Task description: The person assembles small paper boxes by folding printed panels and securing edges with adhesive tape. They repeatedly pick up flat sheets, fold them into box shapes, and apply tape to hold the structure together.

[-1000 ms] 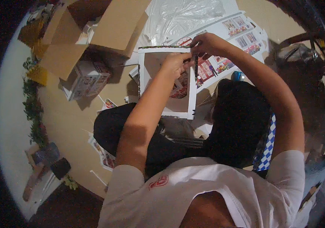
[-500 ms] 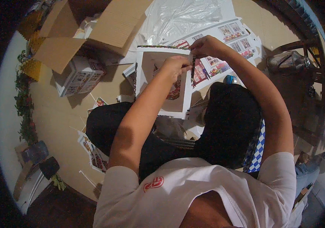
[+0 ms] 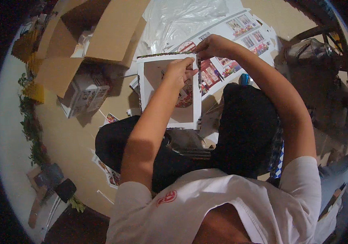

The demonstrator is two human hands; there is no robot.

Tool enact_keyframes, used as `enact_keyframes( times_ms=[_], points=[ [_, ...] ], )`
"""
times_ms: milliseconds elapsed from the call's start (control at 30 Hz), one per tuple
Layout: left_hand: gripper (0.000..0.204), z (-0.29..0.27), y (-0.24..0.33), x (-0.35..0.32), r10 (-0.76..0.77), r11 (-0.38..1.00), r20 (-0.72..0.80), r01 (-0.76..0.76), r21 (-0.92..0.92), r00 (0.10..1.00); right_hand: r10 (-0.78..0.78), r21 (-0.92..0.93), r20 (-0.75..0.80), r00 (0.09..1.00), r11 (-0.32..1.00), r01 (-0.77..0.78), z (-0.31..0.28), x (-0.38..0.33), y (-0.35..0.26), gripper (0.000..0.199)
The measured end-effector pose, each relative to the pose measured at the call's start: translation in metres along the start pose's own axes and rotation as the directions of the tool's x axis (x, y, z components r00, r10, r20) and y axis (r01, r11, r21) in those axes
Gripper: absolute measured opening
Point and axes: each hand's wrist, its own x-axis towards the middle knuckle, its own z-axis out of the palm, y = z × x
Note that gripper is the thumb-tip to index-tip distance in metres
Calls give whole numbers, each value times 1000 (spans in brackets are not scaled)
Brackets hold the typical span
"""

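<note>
An open-topped cardboard box point(image 3: 197, 112) with white rim strips and a printed outside stands upright between my knees. My left hand point(image 3: 179, 71) reaches over its opening, fingers bent and pinched on the rim near the far right corner. At that same corner, my right hand point(image 3: 212, 46) has its thumb and fingers closed on the box's edge from outside. A printed picture with red flowers shows inside the box, partly covered by my left wrist. What exactly lies between my fingertips is too small to make out.
Beyond the box lie printed card sheets point(image 3: 243, 40) and clear plastic wrap point(image 3: 182, 22). A large open carton point(image 3: 113, 32) stands at the far left, beside a white printed box point(image 3: 86, 95). A blue-capped item point(image 3: 244, 79) sits near my right knee. Dark furniture point(image 3: 346, 73) borders the right.
The view has shifted slightly. Both hands stay at the box's far right corner, with the left hand's fingers now closer to the corner and to my right hand.
</note>
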Motion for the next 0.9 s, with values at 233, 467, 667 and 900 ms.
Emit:
enact_keyframes(
  times_ms=[233, 467, 667, 900],
  points=[
    [17, 3, 6, -12, 10, 995, -131, 3, 105, 991, 4, 442, -71, 997, 897, 28, -9, -25, 38, 32],
    [16, -8, 5, 2, -6, 1000, -29, 7, 24, 1000, 352, 267, -623, 699, 935, -232, 35, -118, 287, 36],
    [15, -9, 9, 7, -64, 998, -81, 65, 19, 995, 591, 423, -607, 531, 807, -413, 90, -172, 374, 35],
    [15, -5, 19, 5, -109, 993, -60, 112, 44, 992, 577, 539, -547, 607, 797, -272, 97, -148, 415, 26]
  ],
)
